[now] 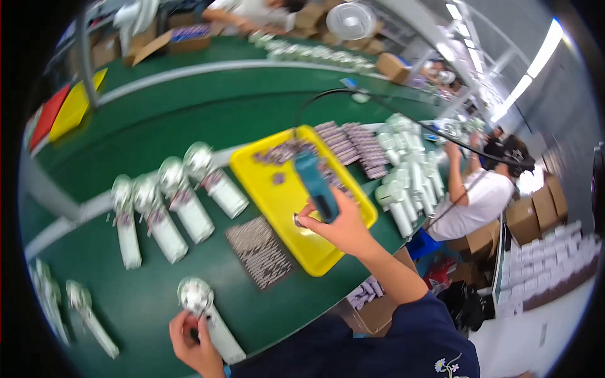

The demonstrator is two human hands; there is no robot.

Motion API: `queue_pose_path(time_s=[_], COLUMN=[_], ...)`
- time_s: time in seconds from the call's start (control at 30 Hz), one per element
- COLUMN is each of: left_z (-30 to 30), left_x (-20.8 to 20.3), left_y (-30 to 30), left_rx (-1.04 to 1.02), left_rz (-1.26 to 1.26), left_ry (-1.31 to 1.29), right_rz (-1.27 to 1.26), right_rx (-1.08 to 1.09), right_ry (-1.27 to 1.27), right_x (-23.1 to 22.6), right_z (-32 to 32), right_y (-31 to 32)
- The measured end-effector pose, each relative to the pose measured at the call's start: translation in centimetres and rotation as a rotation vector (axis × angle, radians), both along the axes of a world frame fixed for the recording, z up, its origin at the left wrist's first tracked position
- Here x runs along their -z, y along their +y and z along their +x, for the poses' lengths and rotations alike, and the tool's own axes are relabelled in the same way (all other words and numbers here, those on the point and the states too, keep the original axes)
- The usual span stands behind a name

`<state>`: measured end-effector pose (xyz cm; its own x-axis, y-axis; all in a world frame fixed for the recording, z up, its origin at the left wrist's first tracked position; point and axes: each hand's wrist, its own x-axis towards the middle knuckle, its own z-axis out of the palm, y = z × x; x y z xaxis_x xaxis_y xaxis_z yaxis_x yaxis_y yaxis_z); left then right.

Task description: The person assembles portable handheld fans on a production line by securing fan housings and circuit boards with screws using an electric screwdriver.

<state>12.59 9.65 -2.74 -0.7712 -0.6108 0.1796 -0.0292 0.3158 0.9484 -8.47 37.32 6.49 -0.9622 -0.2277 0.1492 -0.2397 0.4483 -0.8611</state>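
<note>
My left hand [192,343] is closed, its fingertips pinching at the round head of a pale green handheld fan [222,334], or what looks like one, lying near the table's front edge. Wires or small parts under those fingers are too small to make out. In my right hand [348,225] is a teal electric screwdriver [310,177], held above a yellow tray [302,249]. Thumb and forefinger of that hand also pinch a tiny dark piece [297,220]. Small purplish parts [277,153] lie in the tray. Between tray and fan rests a grey block with rows of screws [258,252].
Several similar fans [189,214] lie left on the green table [157,286], with more stacked right [409,170]. Purplish part rows [364,150] sit behind the tray. A black cable [403,113] arches overhead. A co-worker [482,201] sits right; another person [252,16] works across.
</note>
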Motion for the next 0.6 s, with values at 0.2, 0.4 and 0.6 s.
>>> queue_pose_path(time_s=[0.2, 0.4, 0.6], left_z=[-3.6, -1.9, -1.3], left_x=[-2.1, -1.5, -2.1], left_y=[0.8, 0.3, 0.4], left_rx=[0.046, -0.022, 0.005], left_rz=[0.265, 0.233, 0.151], left_ry=[0.046, 0.0, -0.02], right_rz=[-0.122, 0.238, 0.29], right_rx=[-0.325, -0.499, -0.518], right_ry=[-0.379, -0.137, -0.054], right_x=[-1.1, 1.6, 2.0], right_z=[8.4, 9.6, 11.0], right_y=[-7.9, -12.9, -13.6])
